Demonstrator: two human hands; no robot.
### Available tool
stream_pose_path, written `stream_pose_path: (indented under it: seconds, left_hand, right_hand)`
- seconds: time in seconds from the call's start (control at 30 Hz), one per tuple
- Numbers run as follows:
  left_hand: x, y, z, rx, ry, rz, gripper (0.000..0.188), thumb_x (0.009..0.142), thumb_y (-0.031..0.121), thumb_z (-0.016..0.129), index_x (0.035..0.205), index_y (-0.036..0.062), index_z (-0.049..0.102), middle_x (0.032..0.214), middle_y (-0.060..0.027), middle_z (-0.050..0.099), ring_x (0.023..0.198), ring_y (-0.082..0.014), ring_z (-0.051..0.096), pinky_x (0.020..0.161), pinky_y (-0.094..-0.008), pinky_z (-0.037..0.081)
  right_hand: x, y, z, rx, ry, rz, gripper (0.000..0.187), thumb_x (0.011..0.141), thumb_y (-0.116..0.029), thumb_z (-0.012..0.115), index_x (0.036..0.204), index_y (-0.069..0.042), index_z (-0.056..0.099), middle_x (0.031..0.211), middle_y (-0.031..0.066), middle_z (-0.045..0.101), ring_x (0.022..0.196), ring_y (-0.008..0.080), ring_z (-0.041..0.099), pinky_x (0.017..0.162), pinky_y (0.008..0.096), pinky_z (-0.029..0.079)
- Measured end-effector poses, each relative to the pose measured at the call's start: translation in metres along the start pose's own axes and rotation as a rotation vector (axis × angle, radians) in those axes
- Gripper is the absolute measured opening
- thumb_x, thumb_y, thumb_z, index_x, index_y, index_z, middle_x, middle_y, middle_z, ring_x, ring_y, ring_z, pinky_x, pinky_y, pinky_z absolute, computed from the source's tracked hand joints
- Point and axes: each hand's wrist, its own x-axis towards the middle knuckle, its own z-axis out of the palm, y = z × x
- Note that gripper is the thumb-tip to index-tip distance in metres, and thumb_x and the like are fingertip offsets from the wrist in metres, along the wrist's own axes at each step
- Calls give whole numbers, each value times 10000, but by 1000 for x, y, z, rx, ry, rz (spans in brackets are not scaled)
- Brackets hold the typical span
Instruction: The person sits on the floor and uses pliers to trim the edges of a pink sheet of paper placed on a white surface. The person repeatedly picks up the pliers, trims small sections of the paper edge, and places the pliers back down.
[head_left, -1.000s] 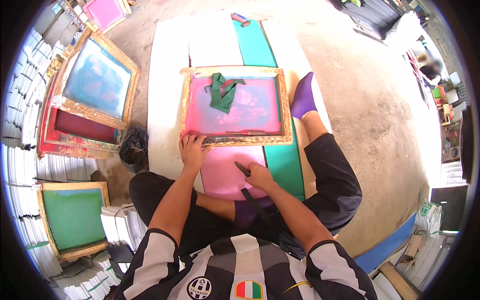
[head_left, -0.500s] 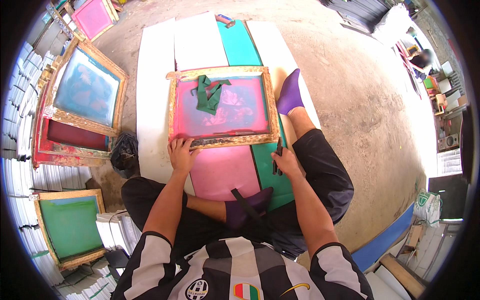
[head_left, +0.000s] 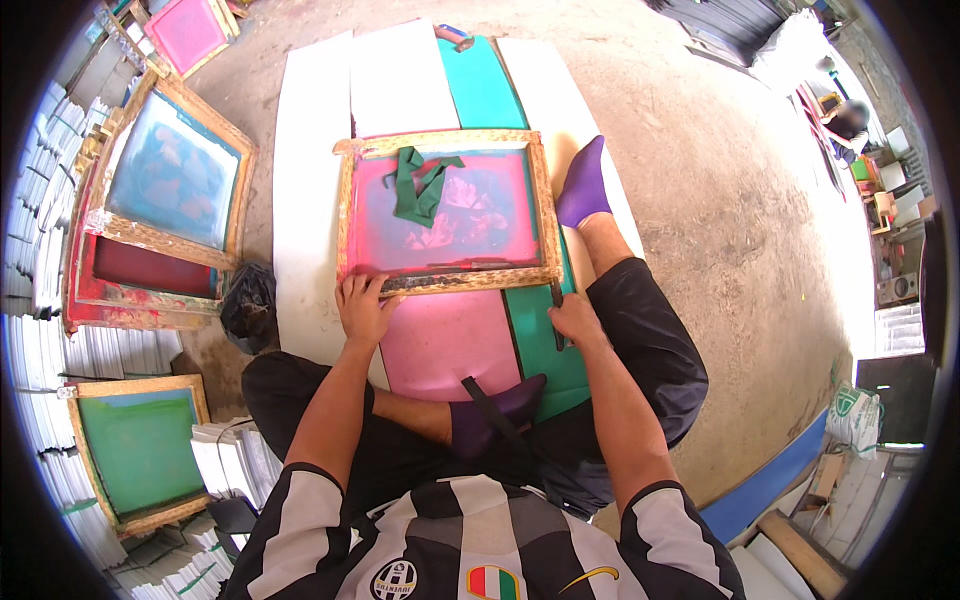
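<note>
A wooden screen printing frame lies flat before me, its mesh stained pink and blue around a pale motif. My left hand grips the near bar close to its left corner, fingers over the wood and thumb at the near side. Beside the near right corner, my right hand is closed around dark pliers. Their jaws point away from me and reach the frame's corner; whether they bite on anything is too small to tell. A crumpled green cloth strip rests on the mesh.
Under the frame are white, teal and pink boards, with a hammer at the far end. My purple-socked foot is right of the frame. More screen frames and a black bag stand left. A person is far right.
The pliers have turned within my right hand and their handles look closer together. My right hand has shifted slightly. The left hand and the frame have hardly moved.
</note>
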Motion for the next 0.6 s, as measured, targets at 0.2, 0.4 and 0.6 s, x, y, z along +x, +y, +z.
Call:
stream_pose_path:
  seconds: [0.2,0.4,0.6]
  left_hand:
    - [1,-1,-1,-7,-11,4,530,780,445,820,1223,172,721,1203,-99,625,1245,-324,481,1143,-515,292]
    - [2,-1,-3,-8,-32,-8,537,792,474,799,1233,178,721,1203,-102,630,1245,-326,481,1147,-517,287]
    - [2,-2,-1,-4,-41,-13,539,797,486,790,1235,179,719,1211,-101,629,1244,-327,483,1152,-521,280]
  right_hand:
    - [6,-5,-7,-31,12,-23,386,856,-216,621,1004,136,684,913,303,721,758,400,746,627,477,604]
    - [0,-24,-22,-53,-46,39,378,840,-204,599,1040,100,699,1035,309,712,937,425,720,801,496,575]
    - [-4,-32,-30,-53,-24,53,399,838,-212,593,1093,75,703,1137,326,691,1107,469,671,964,513,533]
